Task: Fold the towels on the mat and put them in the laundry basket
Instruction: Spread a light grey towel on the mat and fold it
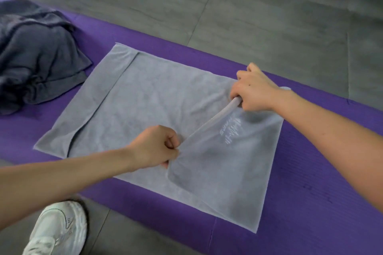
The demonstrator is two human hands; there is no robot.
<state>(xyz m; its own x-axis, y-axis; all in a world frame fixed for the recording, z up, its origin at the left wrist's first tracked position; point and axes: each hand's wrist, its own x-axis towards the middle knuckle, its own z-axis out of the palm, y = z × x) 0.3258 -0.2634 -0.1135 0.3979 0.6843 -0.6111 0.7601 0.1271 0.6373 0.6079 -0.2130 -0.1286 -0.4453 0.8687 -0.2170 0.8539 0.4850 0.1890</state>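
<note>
— On the purple mat (310, 203), what is recorded?
— One light grey towel (134, 99), spread flat across the middle of the mat. Its left end carries a narrow turned-over strip. Its right end is doubled back over the body of the towel as a flap, with white lettering (231, 130) showing on it.
— State of the left hand (154, 147)?
— Fingers curled, thumb against them, pinching the flap's edge at the near side. The hand sits over the towel's middle; whether it touches the cloth beneath cannot be told.
— And the right hand (251, 89)?
— Closed round the same edge at the far side, the cloth bunched into a roll where it leaves the fist. The edge runs taut and straight between the two hands, slanting from far right to near left.
— Other towels?
— One dark blue-grey towel (37, 51), crumpled in a heap on the mat's left end, just beside the grey towel's far-left corner.
— Surroundings?
— The mat lies on grey floor tiles (248, 6). A white shoe (60, 227) stands on the tiles at the mat's near edge, lower left. Both forearms are bare.
</note>
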